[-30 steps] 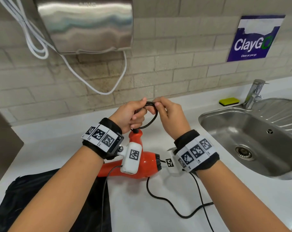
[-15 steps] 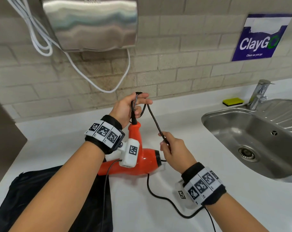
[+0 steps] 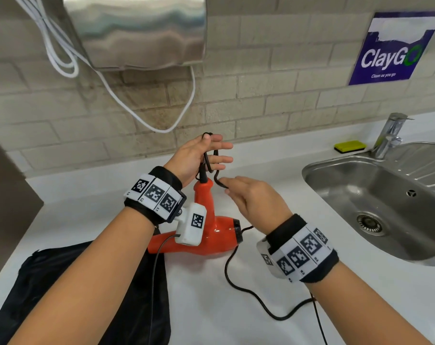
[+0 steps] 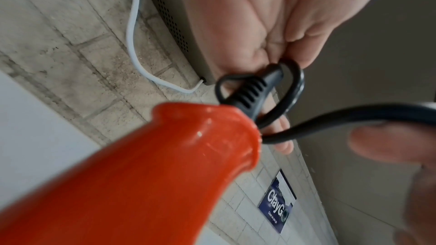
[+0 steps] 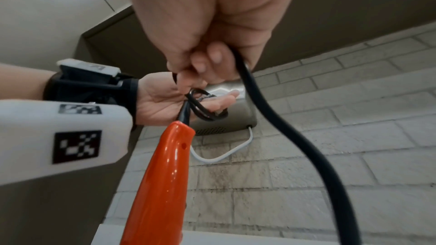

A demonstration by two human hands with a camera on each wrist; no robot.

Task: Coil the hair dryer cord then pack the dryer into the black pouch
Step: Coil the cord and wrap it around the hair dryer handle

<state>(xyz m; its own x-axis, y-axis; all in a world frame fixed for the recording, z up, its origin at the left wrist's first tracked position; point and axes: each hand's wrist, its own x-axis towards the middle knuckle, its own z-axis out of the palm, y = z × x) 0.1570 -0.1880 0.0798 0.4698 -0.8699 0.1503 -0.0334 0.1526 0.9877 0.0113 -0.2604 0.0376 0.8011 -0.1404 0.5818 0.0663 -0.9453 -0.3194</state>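
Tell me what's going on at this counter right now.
A person is coiling the black power cord of a glossy orange hair dryer that lies on the white countertop. The left hand holds a small loop of cord above the dryer's upturned handle, while the right hand pinches the next stretch and brings it toward the loop. Most of the cord trails loose across the counter. The black fabric pouch lies flat beside the dryer, not yet used.

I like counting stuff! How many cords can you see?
2. A black cord runs from the red hair dryer across the counter. A white cord hangs by the wall-mounted hand dryer.
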